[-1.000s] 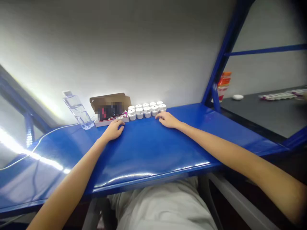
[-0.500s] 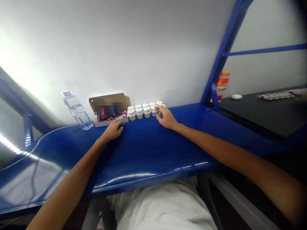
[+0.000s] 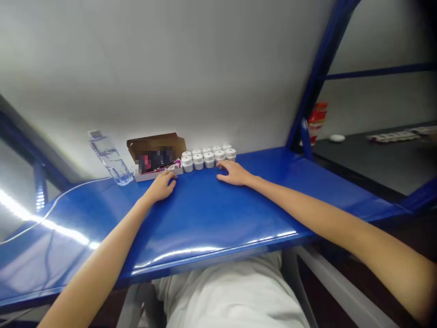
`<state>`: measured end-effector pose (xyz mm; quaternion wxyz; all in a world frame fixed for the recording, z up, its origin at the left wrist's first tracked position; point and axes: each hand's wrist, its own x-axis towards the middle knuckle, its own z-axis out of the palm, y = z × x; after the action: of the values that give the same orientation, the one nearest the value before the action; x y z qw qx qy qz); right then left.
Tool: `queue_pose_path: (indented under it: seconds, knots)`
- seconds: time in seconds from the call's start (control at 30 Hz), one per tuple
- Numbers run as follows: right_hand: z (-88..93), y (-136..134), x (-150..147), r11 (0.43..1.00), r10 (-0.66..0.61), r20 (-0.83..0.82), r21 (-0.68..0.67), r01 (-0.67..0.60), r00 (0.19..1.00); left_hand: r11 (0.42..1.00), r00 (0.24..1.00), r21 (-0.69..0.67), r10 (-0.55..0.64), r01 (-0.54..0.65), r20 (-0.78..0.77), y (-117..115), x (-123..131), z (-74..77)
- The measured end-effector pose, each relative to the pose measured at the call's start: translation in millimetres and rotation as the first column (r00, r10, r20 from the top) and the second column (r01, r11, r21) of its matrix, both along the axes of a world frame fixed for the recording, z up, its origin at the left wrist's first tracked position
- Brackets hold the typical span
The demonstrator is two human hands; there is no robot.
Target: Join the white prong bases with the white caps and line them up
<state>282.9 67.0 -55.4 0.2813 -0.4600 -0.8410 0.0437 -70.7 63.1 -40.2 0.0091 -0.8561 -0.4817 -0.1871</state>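
Several small white jars stand in two rows at the back of the blue table, against the wall. My right hand lies flat on the table just in front of the jars, fingers stretched out, holding nothing. My left hand rests palm down on the table, its fingertips at the front edge of an open cardboard box; the fingers are loosely curled and hold nothing.
A clear plastic water bottle leans at the back left, with a white cable running past it. A blue frame post rises at the right. Beyond it a dark table carries small packets and a white object.
My right hand reached up to touch the right-hand jars, then drew back and now lies flat on the table slightly left of where it started. My left hand has stayed put.
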Motion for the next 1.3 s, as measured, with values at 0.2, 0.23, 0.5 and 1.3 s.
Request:
queue_pose_path:
  seconds: [0.2,0.23,0.5,1.3]
  knots:
    - [-1.3,2.0,0.6,1.0,-0.01,0.024,0.005,0.01,1.0,0.999,0.999,-0.008,0.033,-0.032,0.037,-3.7,2.0,-0.2]
    - [-1.5,2.2,0.6,1.0,-0.009,0.027,0.004,0.009,1.0,1.0,0.999,-0.005,0.025,-0.025,0.04,-4.2,2.2,0.0]
    - [-0.3,0.8,-0.1,1.0,-0.022,0.025,-0.01,0.022,0.999,1.0,0.997,-0.003,0.026,-0.026,0.071,-6.7,3.9,1.1]
    - [1.1,0.0,0.6,0.999,-0.014,0.064,-0.029,0.016,0.998,0.999,0.996,-0.009,0.045,-0.045,0.08,-4.1,2.9,1.0]
